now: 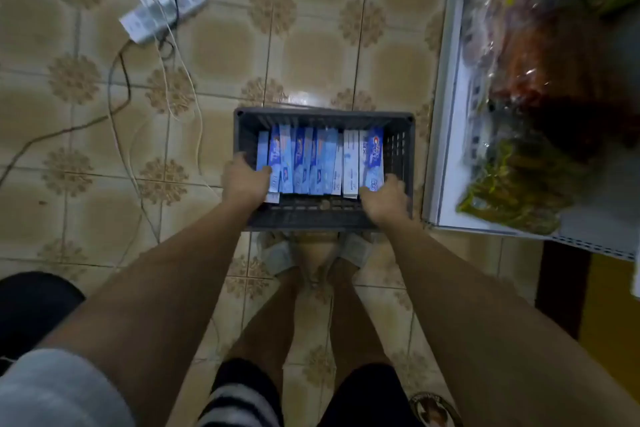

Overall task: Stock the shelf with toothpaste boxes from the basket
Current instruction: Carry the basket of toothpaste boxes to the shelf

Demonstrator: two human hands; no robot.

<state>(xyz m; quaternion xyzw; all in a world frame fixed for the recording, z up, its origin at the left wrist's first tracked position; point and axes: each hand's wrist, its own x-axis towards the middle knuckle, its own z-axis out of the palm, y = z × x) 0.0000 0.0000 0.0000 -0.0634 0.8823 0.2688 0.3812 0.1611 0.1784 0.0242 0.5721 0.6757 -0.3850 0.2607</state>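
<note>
- Basket (249,121): dark grey slotted plastic crate standing on the tiled floor (311,45), directly ahead of the person's feet and just left of the shelf.
- Toothpaste boxes (301,163): a row of blue and white cartons inside the basket, side by side, long edges running away from the viewer. The row fills the left and middle of the basket; a bare strip of basket bottom shows at the right end.
- Left hand (244,182): reaches into the basket at the left end of the row. Fingers curl around the near end of the leftmost boxes, fingertips touching the blue face of the carton. Thumb position cannot be told.
- Right hand (382,199): reaches in at the right end of the row. Fingers are bent and close together over the near end of the rightmost box; the carton's lower corner disappears under them. Whether the box is lifted cannot be told.
- Shelf (446,114): white unit at the right, its ledge carrying clear bags of goods (512,184).
- Power strip (162,12): white, on the floor at upper left, well apart from the basket, with cables trailing from it.
</note>
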